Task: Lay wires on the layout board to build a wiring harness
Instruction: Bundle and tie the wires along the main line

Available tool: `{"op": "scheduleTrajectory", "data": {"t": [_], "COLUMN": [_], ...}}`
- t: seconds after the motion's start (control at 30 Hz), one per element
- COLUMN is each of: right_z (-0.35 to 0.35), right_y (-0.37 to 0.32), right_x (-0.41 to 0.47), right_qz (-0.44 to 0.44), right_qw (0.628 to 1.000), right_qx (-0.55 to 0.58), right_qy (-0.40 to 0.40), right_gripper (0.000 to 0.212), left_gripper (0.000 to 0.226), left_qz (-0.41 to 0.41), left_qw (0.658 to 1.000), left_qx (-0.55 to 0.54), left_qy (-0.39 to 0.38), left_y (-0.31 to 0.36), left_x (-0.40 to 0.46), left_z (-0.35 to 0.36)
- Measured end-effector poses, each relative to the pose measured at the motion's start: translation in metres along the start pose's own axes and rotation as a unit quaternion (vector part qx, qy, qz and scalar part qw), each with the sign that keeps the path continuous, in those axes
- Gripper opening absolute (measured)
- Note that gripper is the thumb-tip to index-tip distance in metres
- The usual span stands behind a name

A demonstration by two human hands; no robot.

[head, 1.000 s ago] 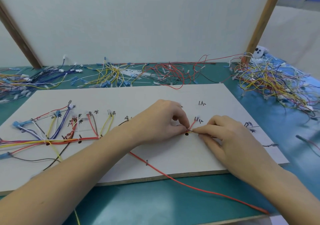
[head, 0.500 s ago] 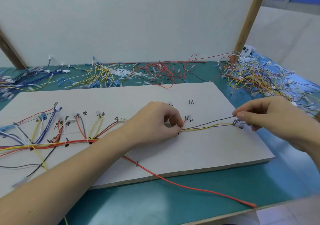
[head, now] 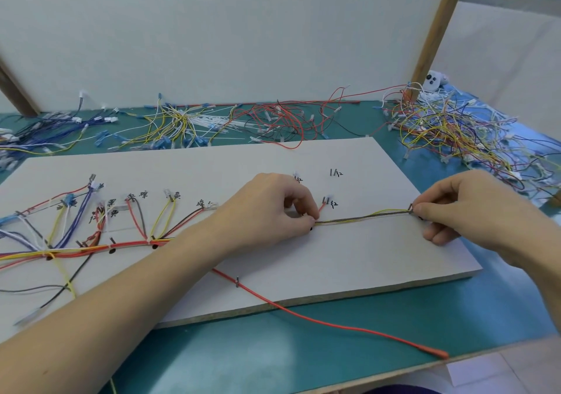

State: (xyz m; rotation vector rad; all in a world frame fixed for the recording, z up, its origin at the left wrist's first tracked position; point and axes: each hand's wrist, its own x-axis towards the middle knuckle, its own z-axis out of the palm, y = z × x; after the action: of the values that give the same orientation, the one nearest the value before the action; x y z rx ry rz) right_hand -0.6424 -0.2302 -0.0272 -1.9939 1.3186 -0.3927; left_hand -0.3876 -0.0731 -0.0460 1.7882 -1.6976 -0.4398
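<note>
A thin pair of wires (head: 362, 216), one yellow and one dark, is stretched taut left to right across the right half of the layout board (head: 349, 251). The left hand (head: 267, 211) pinches the pair's left end between thumb and forefinger at a black dot on the board, its other fingers curled. The right hand (head: 461, 208) pinches the right end against a small pin (head: 410, 208) near the board's right edge, fingers curled.

On the left half of the board lies the harness trunk (head: 100, 246), a bundle of red, yellow and orange wires running left to right, with at least six branches fanning toward the far side to handwritten labels. One long red wire (head: 303, 313) leaves the board past a pin on the near edge and trails right over the green table (head: 364, 360), ending in an orange tip.

Along the far side of the table lie four loose heaps: blue wires (head: 39, 134) at left, yellow and white wires (head: 182, 128), red wires (head: 285, 121), and a mixed tangle (head: 455, 134) at right. A white panel (head: 212, 35) stands behind them, with a wooden post (head: 437, 26) at right and a small white device (head: 434, 80) at its foot.
</note>
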Motion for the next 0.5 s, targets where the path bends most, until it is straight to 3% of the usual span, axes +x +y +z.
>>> {"op": "scheduleTrajectory", "data": {"t": [0.2,0.5], "right_z": [-0.0041,0.0013], "right_y": [0.0008,-0.0018], "right_x": [-0.0032,0.0034], "right_qz": [-0.024,-0.005], "right_qw": [0.999,0.999], "right_qx": [0.03,-0.032], "right_qy": [0.024,0.02], "right_gripper": [0.009,0.014], "left_gripper": [0.008,0.008], "left_qz": [0.005,0.004], "left_qw": [1.0,1.0], "left_qx": [-0.003,-0.013], "left_qy": [0.003,0.006], "left_y": [-0.0001,-0.0017], "left_x": [-0.0018,-0.0023], "left_z": [0.0004,0.0015]}}
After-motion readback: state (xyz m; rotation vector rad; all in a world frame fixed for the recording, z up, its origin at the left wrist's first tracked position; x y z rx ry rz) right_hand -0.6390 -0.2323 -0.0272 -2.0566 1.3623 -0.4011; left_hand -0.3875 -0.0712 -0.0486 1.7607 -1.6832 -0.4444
